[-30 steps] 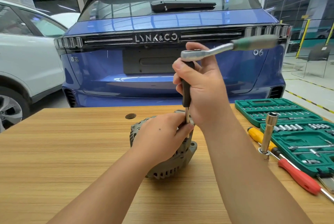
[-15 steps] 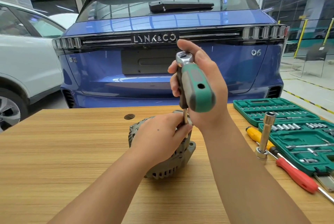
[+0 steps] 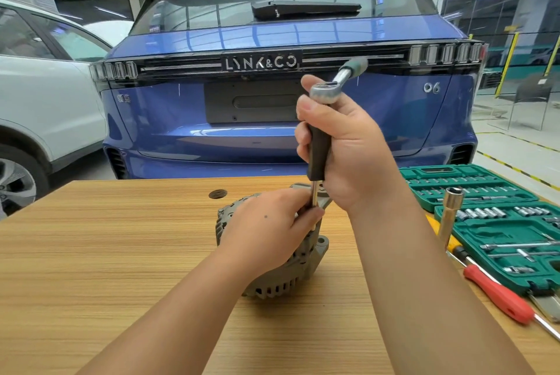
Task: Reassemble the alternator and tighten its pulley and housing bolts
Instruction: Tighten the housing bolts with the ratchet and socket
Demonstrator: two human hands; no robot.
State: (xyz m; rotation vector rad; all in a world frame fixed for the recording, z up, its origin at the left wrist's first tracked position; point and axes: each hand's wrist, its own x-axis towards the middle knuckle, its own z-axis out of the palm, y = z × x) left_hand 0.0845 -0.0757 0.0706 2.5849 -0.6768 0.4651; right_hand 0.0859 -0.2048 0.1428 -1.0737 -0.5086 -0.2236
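The alternator sat near the middle of the table, its two housing halves already closed together, so reassembly looked largely done and the work seemed to be at the tightening stage. An extension stood upright on its top edge, apparently on a housing bolt, though the bolt itself was hidden. The left hand lay over the housing and pinched the lower shaft of the extension, steadying it. The right hand was wrapped around the extension's dark grip, with the ratchet seated on top, its handle pointing away. The pulley was out of sight, so its state could not be told. To the right lay a socket case and a red screwdriver.
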